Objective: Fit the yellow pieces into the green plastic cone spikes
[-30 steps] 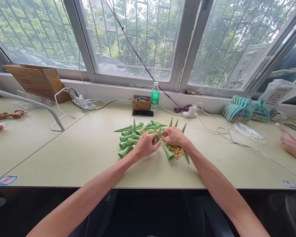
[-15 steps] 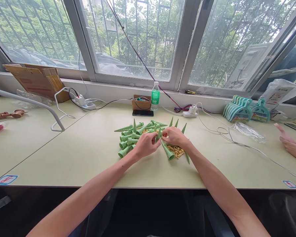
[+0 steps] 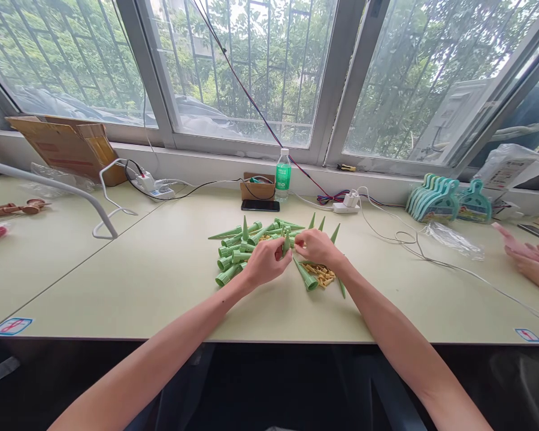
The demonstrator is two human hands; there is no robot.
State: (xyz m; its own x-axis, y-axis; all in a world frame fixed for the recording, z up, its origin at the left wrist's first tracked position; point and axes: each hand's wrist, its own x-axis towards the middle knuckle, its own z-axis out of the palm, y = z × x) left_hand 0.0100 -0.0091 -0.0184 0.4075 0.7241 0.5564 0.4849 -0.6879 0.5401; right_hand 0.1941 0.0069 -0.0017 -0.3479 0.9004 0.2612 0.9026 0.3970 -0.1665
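My left hand (image 3: 267,260) pinches a green plastic cone-shaped spike (image 3: 286,242), its tip pointing up. Close on its right, my right hand (image 3: 318,246) has its thumb and fingers pressed together near that spike; what they hold, if anything, is hidden. Around my left hand lie many green spikes (image 3: 227,276) with ribbed, hollow wide ends. Another green spike (image 3: 306,276) rests below my right hand, beside a pile of small tan pegs (image 3: 326,276). A few spikes (image 3: 335,233) stand point-up behind my right hand.
Behind the pile are a black phone (image 3: 260,206), a small cardboard box (image 3: 257,190) and a water bottle (image 3: 282,175). Power strips (image 3: 345,206) and cables run along the window side. Teal plastic items (image 3: 435,200) stand at right, near another person's hands (image 3: 527,254).
The spike in my left hand has become more upright and shifted slightly left. My right hand has barely moved. The other person's hands at far right have shifted and opened somewhat.
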